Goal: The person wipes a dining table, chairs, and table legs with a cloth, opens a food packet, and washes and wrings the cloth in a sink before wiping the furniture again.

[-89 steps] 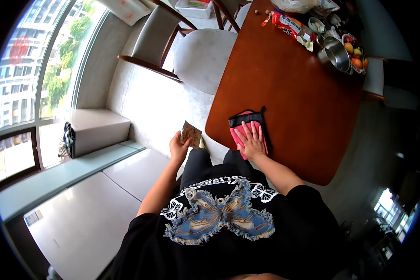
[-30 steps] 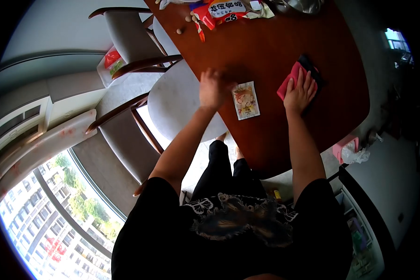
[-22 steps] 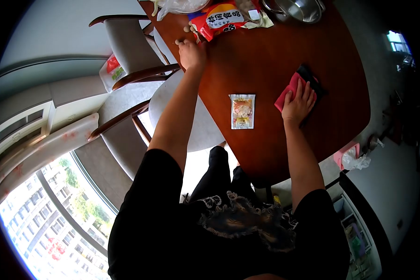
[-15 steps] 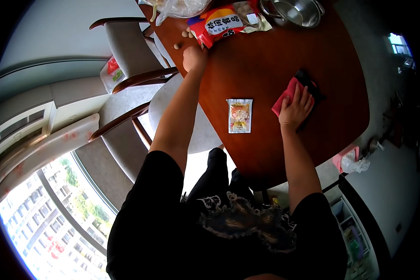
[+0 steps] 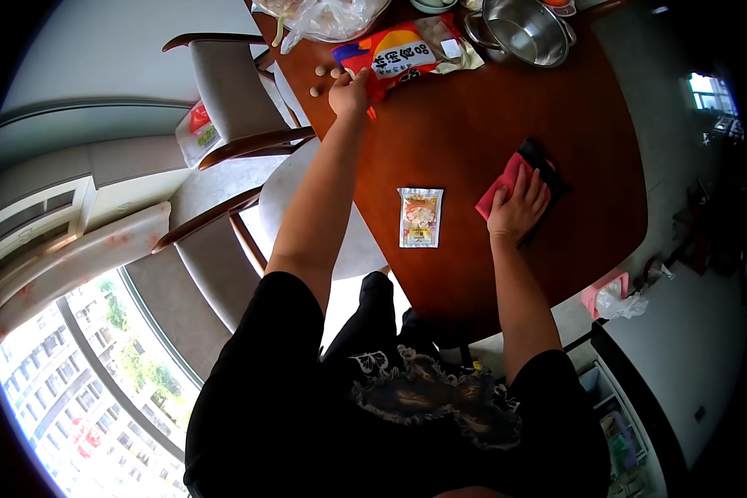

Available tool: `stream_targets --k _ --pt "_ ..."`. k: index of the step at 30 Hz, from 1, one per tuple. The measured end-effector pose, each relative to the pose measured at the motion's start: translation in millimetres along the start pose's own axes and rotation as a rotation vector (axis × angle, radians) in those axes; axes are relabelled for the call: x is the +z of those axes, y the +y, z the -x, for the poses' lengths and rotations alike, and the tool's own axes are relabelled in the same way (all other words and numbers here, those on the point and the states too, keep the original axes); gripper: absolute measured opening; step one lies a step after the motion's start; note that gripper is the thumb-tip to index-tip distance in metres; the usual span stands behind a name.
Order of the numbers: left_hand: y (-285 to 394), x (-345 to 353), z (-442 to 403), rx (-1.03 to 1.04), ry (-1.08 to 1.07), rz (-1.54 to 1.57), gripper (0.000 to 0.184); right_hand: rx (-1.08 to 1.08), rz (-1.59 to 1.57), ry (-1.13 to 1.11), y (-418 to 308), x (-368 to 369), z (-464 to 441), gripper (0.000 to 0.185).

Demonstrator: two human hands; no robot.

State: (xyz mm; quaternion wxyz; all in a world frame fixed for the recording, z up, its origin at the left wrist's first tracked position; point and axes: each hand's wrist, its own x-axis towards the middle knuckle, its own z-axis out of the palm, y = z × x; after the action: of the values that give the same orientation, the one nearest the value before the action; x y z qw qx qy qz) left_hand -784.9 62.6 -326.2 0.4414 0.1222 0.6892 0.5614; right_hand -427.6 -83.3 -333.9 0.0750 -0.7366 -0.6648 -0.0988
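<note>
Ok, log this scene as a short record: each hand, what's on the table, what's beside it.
left hand: left hand at the near corner of the red snack bag; how firmly the fingers grip is unclear
right hand: right hand spread flat on the pink-and-black item
between the hands: printed packet, lying flat, untouched
table: brown wooden table
far side of table: metal pot, clear plastic bag
loose pieces: small round pieces near the left hand
beside table: grey chairs
</note>
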Motion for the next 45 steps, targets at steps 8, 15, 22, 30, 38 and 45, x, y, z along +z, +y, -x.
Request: stream_targets --k 8,15,22,30,38,45 --pt "-5 28 44 0.133 0.026 0.219 0.024 0.015 -0.025 0.005 -3 2 5 0.055" --pt "14 70 123 0.639 0.249 -0.179 0.027 0.034 -0.024 -0.026 -1 4 8 0.055" --pt "72 83 206 0.984 -0.03 -0.275 0.017 0.076 -0.039 -0.045 6 -2 15 0.058" --pt "94 25 331 1.094 -0.449 -0.677 0.015 0.074 -0.29 -0.172 34 -5 18 0.067" --pt "30 -10 429 0.948 -0.565 -0.74 0.021 0.43 -1.444 -0.581 87 -225 31 0.054" --pt "14 -32 474 0.878 -0.572 -0.795 0.049 0.238 -1.463 -0.617 105 -260 73 0.066"
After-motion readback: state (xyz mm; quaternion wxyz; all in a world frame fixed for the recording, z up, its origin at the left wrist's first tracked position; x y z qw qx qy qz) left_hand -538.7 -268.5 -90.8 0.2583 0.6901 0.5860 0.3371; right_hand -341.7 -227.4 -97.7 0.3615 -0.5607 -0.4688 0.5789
